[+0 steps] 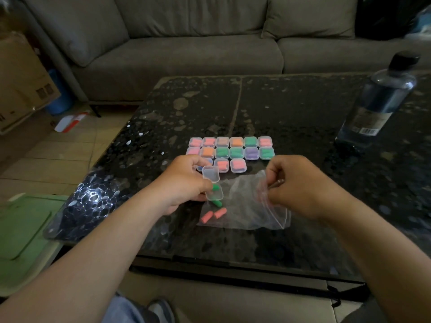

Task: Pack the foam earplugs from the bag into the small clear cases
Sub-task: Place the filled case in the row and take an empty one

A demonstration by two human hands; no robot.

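The open clear case [214, 195] is pinched in the curled fingers of the left hand [186, 183], with green earplugs [216, 188] at it, inside or just beneath, hard to tell. The right hand [291, 185] pinches the edge of the bag [247, 206], which holds two pink earplugs [220, 212] on the table [291, 108] — filled cases [229, 148] lie in rows beyond.

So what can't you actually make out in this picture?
Head view, all three:
Third-row case: mostly covered by the left hand.
How many green earplugs sit in the open case: the fingers hide it.
Bottle label text: too small and blurred.
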